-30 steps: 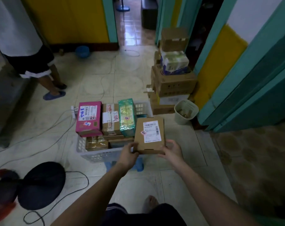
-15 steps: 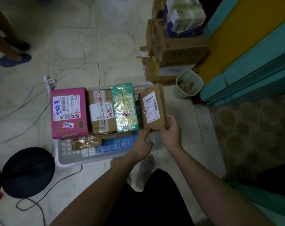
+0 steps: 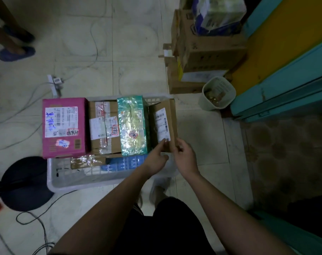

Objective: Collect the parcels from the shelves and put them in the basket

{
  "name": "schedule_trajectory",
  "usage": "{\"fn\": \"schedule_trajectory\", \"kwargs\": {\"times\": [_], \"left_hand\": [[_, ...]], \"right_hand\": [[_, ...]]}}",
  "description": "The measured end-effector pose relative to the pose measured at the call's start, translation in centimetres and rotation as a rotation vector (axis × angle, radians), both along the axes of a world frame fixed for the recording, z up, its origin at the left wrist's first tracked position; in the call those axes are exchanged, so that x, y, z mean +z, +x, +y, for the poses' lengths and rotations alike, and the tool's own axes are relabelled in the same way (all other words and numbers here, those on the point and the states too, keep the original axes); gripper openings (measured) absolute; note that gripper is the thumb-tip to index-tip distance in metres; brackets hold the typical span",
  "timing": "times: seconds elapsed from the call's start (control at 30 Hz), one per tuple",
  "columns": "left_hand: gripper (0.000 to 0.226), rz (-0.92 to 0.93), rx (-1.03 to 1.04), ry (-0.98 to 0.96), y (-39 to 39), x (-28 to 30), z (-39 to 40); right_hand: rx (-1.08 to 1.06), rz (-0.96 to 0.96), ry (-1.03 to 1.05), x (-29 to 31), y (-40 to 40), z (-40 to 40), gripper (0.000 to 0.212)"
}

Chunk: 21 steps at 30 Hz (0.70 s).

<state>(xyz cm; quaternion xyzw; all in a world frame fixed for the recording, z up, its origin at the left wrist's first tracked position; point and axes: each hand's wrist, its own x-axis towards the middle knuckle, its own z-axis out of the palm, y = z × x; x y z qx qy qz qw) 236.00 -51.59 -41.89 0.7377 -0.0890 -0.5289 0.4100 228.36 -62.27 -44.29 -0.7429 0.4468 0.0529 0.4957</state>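
labels on the pink box (image 3: pixel 64 127) and brown parcel (image 3: pixel 163 124) seem too blurred to read.

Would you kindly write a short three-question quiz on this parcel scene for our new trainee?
1. True or false: the pink box stands at the left end of the white basket.
2. Which parcel stands directly left of the flat brown parcel? A. the pink box B. the green wrapped parcel C. the bin
3. Fill in: the left hand and right hand both hold the flat brown parcel at its ____ end.

Key: 1 true; 2 B; 3 near
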Motion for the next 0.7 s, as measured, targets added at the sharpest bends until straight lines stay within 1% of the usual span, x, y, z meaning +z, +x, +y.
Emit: {"fn": "schedule_trajectory", "kwargs": {"times": [0.1, 0.17, 0.27, 0.37, 0.47, 0.53, 0.63, 0.7], "left_hand": [[0.065, -0.001, 0.025, 0.005, 0.4, 1.3, -0.1], [0.067, -0.016, 0.037, -0.008, 1.1, 2.7, -0.2], [0.063, -0.087, -0.044, 0.018, 2.8, 5.6, -0.9], [0.055, -0.317, -0.273, 0.074, 4.3, 9.4, -2.6], [0.052, -0.527, -0.519, 0.102, 5.4, 13.1, -4.5], [0.058, -0.649, -0.663, 0.126, 5.5, 15.5, -5.8], [0.062, -0.814, -0.854, 0.125, 3.9, 19.1, -7.3], [0.060, -0.919, -0.967, 0.052, 1.9, 20.9, -8.1]], "right_hand": [[0.027, 0.048, -0.042, 1.4, 0.4, -1.2, 0.033], [0.040, 0.058, -0.092, 2.6, 0.8, -2.0, 0.036], [0.105, 0.061, -0.131, 5.5, 2.0, -3.2, 0.036], [0.184, 0.102, -0.120, 9.5, 2.9, -4.4, 0.036], [0.211, 0.155, -0.132, 13.6, 2.3, -5.2, 0.045], [0.152, 0.155, -0.146, 16.3, 1.0, -5.5, 0.048], [-0.009, 0.132, -0.178, 19.7, -2.1, -5.1, 0.033], [-0.127, 0.136, -0.215, 21.2, -5.0, -4.4, 0.040]]}}
